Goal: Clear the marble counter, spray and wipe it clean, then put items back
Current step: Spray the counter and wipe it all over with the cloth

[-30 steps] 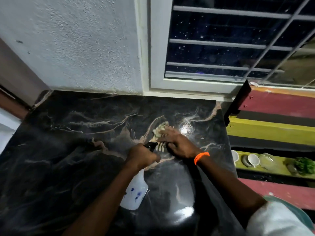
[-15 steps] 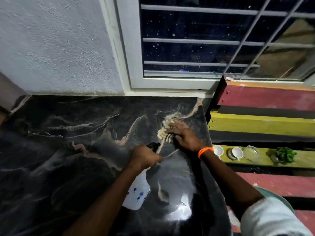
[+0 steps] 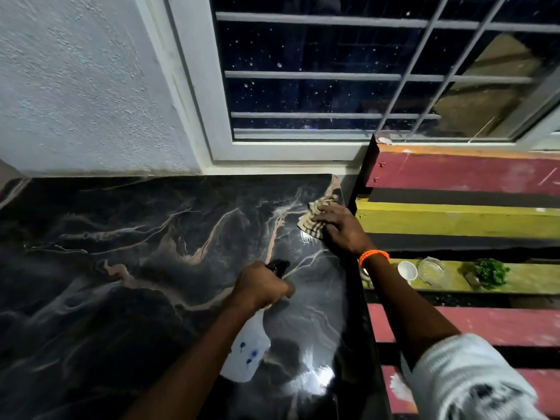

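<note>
The black marble counter (image 3: 127,256) with pale veins fills the left and middle of the view. My right hand (image 3: 339,228) presses a striped beige cloth (image 3: 315,216) flat on the counter near its far right corner. My left hand (image 3: 260,286) grips the black trigger head of a white spray bottle (image 3: 247,353) with blue marks, held over the counter's right part, nozzle pointing away from me. An orange band circles my right wrist.
A white-framed barred window (image 3: 333,86) and a rough white wall (image 3: 85,86) back the counter. To the right, red and yellow painted planks (image 3: 454,219) form shelves; a lower ledge holds a white cup (image 3: 407,269), a glass dish (image 3: 430,271) and a small green plant (image 3: 491,272).
My right hand has slid the cloth away from me and to the right, from mid-counter to the far right corner. The left hand keeps hold of the bottle.
</note>
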